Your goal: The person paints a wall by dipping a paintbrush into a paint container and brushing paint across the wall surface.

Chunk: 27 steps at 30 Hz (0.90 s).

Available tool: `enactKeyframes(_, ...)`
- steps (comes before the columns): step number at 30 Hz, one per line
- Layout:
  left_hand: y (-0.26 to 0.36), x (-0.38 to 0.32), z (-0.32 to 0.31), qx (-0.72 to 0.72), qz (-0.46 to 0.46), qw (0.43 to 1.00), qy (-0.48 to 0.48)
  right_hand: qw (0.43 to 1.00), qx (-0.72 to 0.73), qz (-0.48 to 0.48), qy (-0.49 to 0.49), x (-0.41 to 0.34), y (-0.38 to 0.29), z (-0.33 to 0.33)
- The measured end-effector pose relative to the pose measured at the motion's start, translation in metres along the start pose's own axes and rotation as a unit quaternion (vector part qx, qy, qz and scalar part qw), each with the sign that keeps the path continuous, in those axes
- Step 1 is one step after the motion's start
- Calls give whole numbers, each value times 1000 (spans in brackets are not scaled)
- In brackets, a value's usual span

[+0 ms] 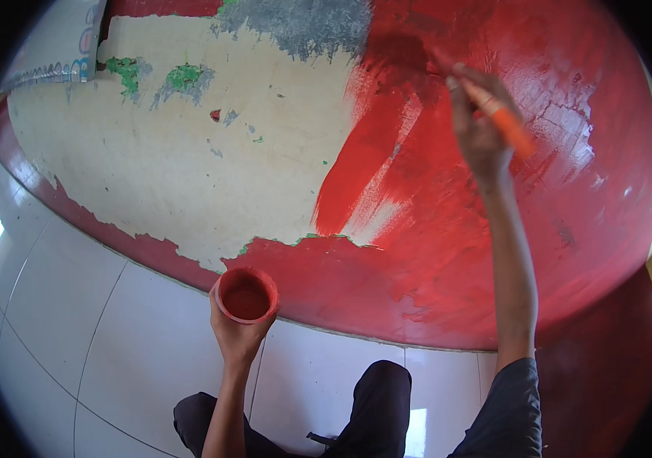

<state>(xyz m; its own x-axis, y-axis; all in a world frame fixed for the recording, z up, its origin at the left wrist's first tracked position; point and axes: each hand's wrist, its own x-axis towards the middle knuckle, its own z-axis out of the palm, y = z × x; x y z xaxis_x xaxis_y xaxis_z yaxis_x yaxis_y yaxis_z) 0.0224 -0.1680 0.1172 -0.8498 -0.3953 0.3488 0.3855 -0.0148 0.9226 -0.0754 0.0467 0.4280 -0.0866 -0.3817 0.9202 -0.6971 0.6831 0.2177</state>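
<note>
My left hand (244, 335) is closed around a cup of red paint (247, 295), its open mouth facing up, low before the wall. In my right hand (483, 123) is a paintbrush with an orange handle (506, 123), blurred, its head end towards the wall. The brush head is hard to make out against the red. Left of that hand, wet red paint (354, 177) lies in strokes over a cream-coloured bare patch (188, 160) of the wall. Thin streaks of cream show between the strokes.
Grey filler (314, 26) and green paint remnants (184, 76) mark the cream patch. A printed board (54, 46) hangs at upper left. White floor tiles (148, 320) meet the wall's red lower edge. My bent knees (380, 395) are below.
</note>
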Motion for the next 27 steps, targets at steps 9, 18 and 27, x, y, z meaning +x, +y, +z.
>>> enactKeyframes(9, 0, 1, 6, 0, 12, 1000, -9, 933, -30, -167, -319, -123, -14, 40)
enactKeyframes(18, -1, 3, 4, -13, 8, 1000, -9, 869, -328, -303, -214, -105, -10, 59)
enactKeyframes(27, 3, 10, -6, -11, 16, 1000, 12, 978, 190, -43, -78, -8, 4, 52)
